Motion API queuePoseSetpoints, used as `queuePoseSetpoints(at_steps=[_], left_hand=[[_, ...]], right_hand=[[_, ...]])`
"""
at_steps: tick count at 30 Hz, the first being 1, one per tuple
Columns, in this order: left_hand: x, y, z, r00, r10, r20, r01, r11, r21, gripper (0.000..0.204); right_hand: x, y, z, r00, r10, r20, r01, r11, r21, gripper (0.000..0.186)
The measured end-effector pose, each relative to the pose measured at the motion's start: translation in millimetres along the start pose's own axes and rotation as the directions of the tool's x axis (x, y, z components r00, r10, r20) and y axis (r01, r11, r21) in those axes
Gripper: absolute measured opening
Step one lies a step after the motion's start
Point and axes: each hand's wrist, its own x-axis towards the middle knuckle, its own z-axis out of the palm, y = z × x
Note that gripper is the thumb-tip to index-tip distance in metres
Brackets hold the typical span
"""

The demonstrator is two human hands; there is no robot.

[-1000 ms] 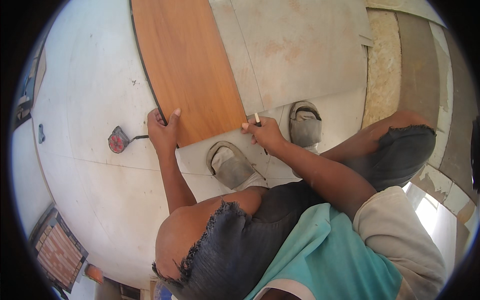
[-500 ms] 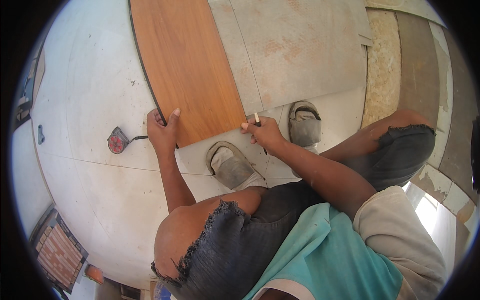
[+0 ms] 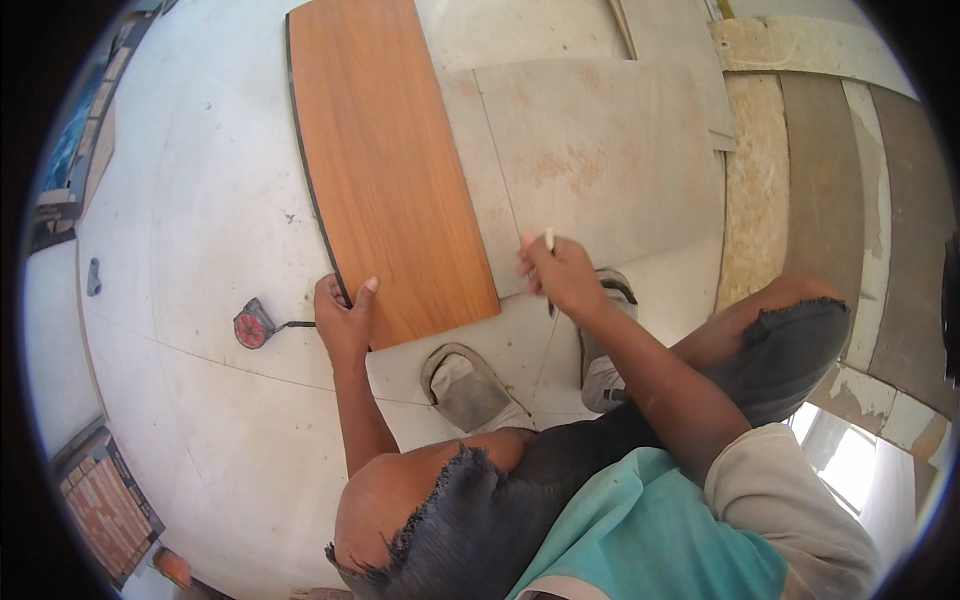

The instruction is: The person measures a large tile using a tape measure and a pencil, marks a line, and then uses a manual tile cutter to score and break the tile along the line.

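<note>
the left hand (image 3: 343, 318) grips the near corner of a long orange-brown wood-grain laminate board (image 3: 385, 165) lying flat on pale sheets. the right hand (image 3: 560, 278), fingers closed, holds a slim white pencil (image 3: 549, 241) just beside the board's right edge.

The board (image 3: 385, 160) under the left hand (image 3: 342, 318) is orange-brown with a fine straight wood-grain pattern and a black edge band along its left side. The sheet floor (image 3: 190, 230) carrying it is off-white, scuffed with grey smudges. The panel (image 3: 600, 150) beside the board's right edge is pale beige, blotched with faint pinkish-orange stains. The pencil (image 3: 549, 241) in the right hand (image 3: 560, 278) is pale, whitish. The tape measure (image 3: 252, 324) near the board's lower left corner is red and dark grey. Both shoes (image 3: 472, 385) are grey and dusty. The shorts are dark charcoal with frayed hems; the shirt is teal with beige sleeves.
</note>
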Motion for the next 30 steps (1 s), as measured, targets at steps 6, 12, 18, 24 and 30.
queuePoseSetpoints(at_steps=[6, 12, 18, 24, 30], left_hand=[[0.5, -4.7, -4.4, 0.999, 0.020, -0.034, -0.017, 0.997, 0.081, 0.047], [-0.5, -2.2, -2.9, 0.999, 0.000, -0.041, 0.003, 0.997, 0.072, 0.049], [0.3, -4.0, -2.7, 0.999, 0.024, -0.031, -0.021, 0.997, 0.080, 0.048], [-0.7, -2.5, -4.3, 1.000, -0.006, -0.026, 0.008, 0.999, 0.053, 0.047], [-0.8, -0.4, -3.8, 1.000, 0.018, -0.023, -0.016, 0.996, 0.086, 0.046]], right_hand=[[60.8, -54.2, -14.5, 0.890, -0.431, -0.148, 0.360, 0.864, -0.351, 0.050], [115.4, -114.5, 4.3, 0.915, -0.326, -0.238, 0.373, 0.909, 0.188, 0.044], [172.4, -128.5, 27.1, 0.920, -0.329, -0.211, 0.386, 0.847, 0.365, 0.036], [180.4, -128.9, 37.0, 0.928, -0.313, -0.201, 0.365, 0.866, 0.341, 0.036], [180.1, -124.7, 35.5, 0.920, -0.330, -0.214, 0.387, 0.852, 0.353, 0.036]])
